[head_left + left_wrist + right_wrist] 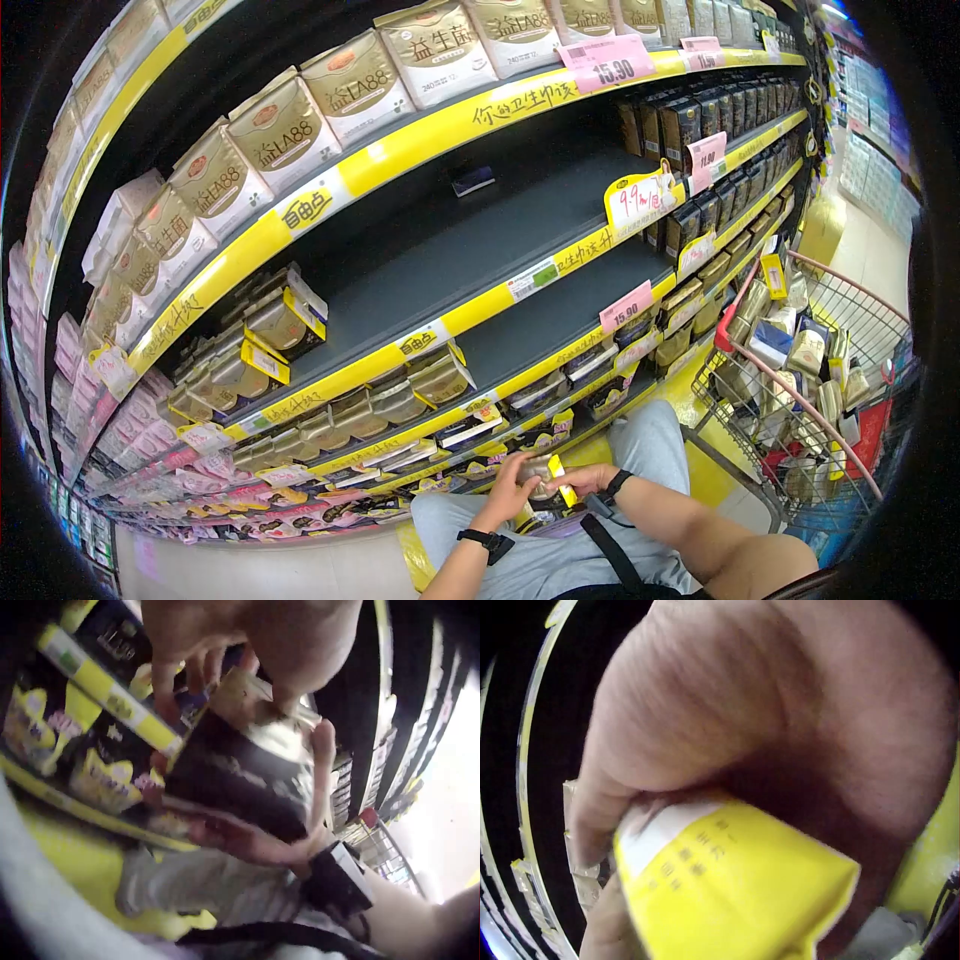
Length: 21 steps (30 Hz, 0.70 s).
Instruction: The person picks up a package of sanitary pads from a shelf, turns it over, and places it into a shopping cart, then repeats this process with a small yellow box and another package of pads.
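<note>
In the head view, low in front of the seated person's lap, both hands hold a pack of sanitary pads (540,473). The left hand (511,492) grips the pack's left side, thumb and fingers around it. On the opposite side the right hand (592,479) holds the end with the bright yellow panel (742,892). From the left wrist, the pack (240,776) shows gold above and dark brown below. The right hand (255,847) cups it from underneath, its thumb along one edge, while the left thumb presses the gold top. Part of the yellow end is hidden by the right palm.
Tall shelves with yellow edge strips (470,312) stand ahead, holding rows of gold packs (285,125) and pink price tags (607,62). At right stands a wire shopping cart (868,330) with several loose packs (808,352) inside. A strap (610,550) crosses the lap.
</note>
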{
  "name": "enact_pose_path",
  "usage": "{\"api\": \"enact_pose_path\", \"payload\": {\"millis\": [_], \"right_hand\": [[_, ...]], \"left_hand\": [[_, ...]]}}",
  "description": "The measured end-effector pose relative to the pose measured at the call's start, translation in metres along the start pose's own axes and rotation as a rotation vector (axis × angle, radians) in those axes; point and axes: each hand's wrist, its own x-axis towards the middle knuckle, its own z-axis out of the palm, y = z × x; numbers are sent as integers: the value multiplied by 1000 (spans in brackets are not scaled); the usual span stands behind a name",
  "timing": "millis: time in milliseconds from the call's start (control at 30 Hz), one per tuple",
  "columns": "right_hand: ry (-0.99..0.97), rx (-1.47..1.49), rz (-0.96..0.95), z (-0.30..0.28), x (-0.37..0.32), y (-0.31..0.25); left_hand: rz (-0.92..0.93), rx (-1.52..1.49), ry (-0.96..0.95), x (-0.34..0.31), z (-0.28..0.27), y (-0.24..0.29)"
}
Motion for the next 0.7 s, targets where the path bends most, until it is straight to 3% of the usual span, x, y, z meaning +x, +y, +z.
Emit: {"api": "enact_pose_path", "payload": {"millis": [33,133,167,267,400,433,500,567,700], "right_hand": [[47,11,-80,-21,24,19],[192,-166,-283,-2,21,1],[207,-400,-308,-25,34,15],[155,-113,-248,-15,30,19],[286,-251,-109,-14,22,7],[317,-285,-107,-3,12,-5],[382,-349,-104,16,-8,-26],[327,-237,-194,9,-7,-21],[323,-120,-323,-9,4,-9]], "left_hand": [[-109,-35,29,-4,9,-24],[-504,-641,87,-11,28,-36],[-622,-782,22,-14,32,-37],[-551,-510,25,-20,46,-35],[-404,-611,-16,-16,54,-45],[-467,-603,76,-17,53,-37],[-539,-629,59,-20,47,-43],[-609,-653,36,-21,41,-49],[-526,-772,108,-22,42,-50]]}}
